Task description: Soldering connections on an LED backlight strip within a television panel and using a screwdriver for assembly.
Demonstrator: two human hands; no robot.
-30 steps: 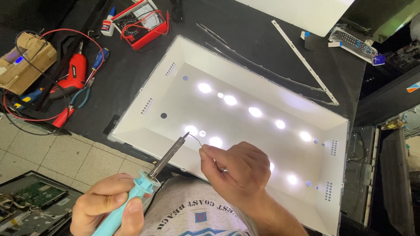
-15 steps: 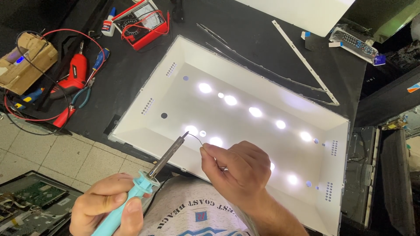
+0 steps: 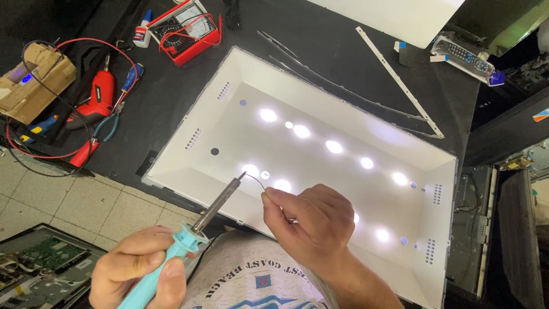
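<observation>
My left hand (image 3: 140, 272) grips a soldering iron (image 3: 189, 232) with a light blue handle; its dark metal tip reaches up to the near edge of a white backlight tray (image 3: 229, 131). My right hand (image 3: 309, 220) pinches a thin solder wire (image 3: 258, 182) that curves up to meet the iron's tip. Both meet just above a lit spot in the tray's near row. Two rows of glowing white light spots (image 3: 334, 147) run across the tray.
On the dark bench left of the tray lie a red powered screwdriver (image 3: 97, 103), pliers, red cables, a cardboard box (image 3: 31, 80), a red multimeter (image 3: 186, 28) and a glue bottle. Thin strips and a remote control (image 3: 466, 57) sit at the back right. A circuit board (image 3: 40, 260) lies on the floor.
The iron tip and the solder wire have stayed together at the tray's near edge. Hands have barely shifted.
</observation>
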